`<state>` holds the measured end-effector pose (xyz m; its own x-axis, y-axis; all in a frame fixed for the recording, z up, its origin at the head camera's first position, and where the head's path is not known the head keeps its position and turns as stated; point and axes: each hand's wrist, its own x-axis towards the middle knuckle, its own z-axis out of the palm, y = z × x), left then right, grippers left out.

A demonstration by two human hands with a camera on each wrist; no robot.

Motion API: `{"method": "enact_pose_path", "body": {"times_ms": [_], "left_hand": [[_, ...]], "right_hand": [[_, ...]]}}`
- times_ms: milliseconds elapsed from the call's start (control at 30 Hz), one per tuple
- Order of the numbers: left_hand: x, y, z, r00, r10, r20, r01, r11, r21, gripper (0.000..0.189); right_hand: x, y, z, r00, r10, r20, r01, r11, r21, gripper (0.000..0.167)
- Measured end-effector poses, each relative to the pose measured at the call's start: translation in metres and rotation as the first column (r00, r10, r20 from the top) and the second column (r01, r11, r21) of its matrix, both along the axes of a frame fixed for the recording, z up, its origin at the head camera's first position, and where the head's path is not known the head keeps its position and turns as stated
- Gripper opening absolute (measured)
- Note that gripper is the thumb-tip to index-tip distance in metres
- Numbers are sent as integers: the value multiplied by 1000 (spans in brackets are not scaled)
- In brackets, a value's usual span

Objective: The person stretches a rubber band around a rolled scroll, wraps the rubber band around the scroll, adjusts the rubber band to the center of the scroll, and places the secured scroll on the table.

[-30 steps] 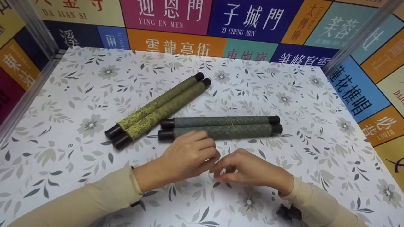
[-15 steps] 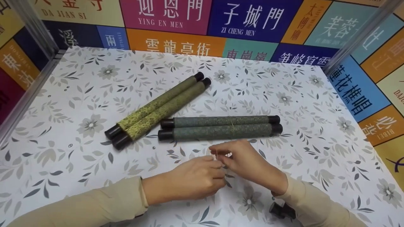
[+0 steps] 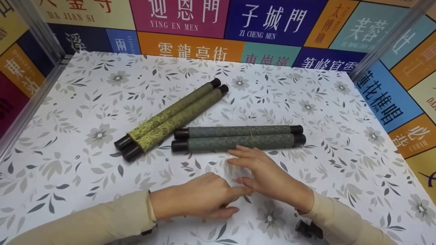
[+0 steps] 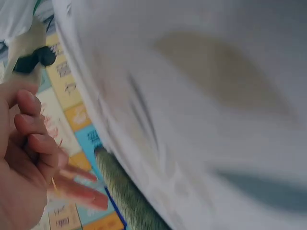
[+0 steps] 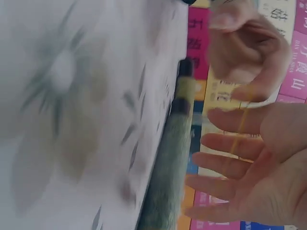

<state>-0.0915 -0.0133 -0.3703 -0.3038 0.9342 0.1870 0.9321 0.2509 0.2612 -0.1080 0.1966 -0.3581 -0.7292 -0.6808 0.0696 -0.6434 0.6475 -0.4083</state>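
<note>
So the left hand (image 3: 201, 195) has a bent finger hooked on a thin yellow band (image 5: 243, 115), strung between both hands and across the right hand (image 3: 267, 173), fingers spread. Green scrolls (image 3: 221, 143) lie just past them on the table (image 3: 289, 92).

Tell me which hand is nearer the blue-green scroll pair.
Right. In the head view, the right hand slightly overlaps the near edge of the blue-green scroll pair; the left hand is farther toward the person, tablecloth showing between.
</note>
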Motion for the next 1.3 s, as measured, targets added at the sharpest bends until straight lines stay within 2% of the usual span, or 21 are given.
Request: {"method": "enact_pose_path", "body": {"times_ms": [100,167,233,367,467,600,700,800,900,1000,1100,1167,1233,1300], "left_hand": [[-9,-5,5,994,32,-100,-31,999,19,27],[-14,-8,7,979,58,-194,-52,998,34,19],[-20,-11,7,962,90,-259,-79,996,51,13],[-29,-13,5,930,152,-335,-120,986,116,11],[-32,-14,4,922,164,-351,-109,979,172,16],[-32,-13,6,926,135,-353,-64,977,206,9],[-33,-14,9,929,131,-347,-62,977,204,7],[-37,-20,12,940,156,-304,-96,975,201,10],[-45,-28,16,950,201,-240,-157,969,191,14],[-54,-35,17,948,258,-184,-229,959,164,13],[-62,-41,17,935,324,-145,-305,942,136,13],[-67,-45,18,921,370,-119,-356,926,123,11],[-72,-48,19,901,422,-98,-411,905,112,9],[-78,-52,20,873,482,-72,-475,875,97,7]], "right_hand": [[-3,10,-1,986,121,-113,-114,991,66,28],[-5,15,-1,966,196,-168,-183,979,89,20],[-5,17,-1,947,239,-214,-220,970,107,16],[-2,14,-1,922,255,-292,-234,967,105,19],[1,10,-1,929,206,-309,-190,978,81,26],[1,5,-3,946,161,-282,-147,987,71,37],[1,5,-5,947,164,-274,-151,986,69,39],[0,6,-6,945,169,-280,-157,985,66,37],[-2,8,-7,936,183,-302,-169,983,71,33],[-2,10,-8,929,197,-314,-181,980,80,27],[-3,11,-9,924,204,-323,-190,979,73,19],[-3,12,-10,912,218,-348,-207,976,68,14],[-4,13,-10,898,235,-372,-230,971,59,12],[-5,13,-10,890,251,-381,-250,967,55,12]]}}
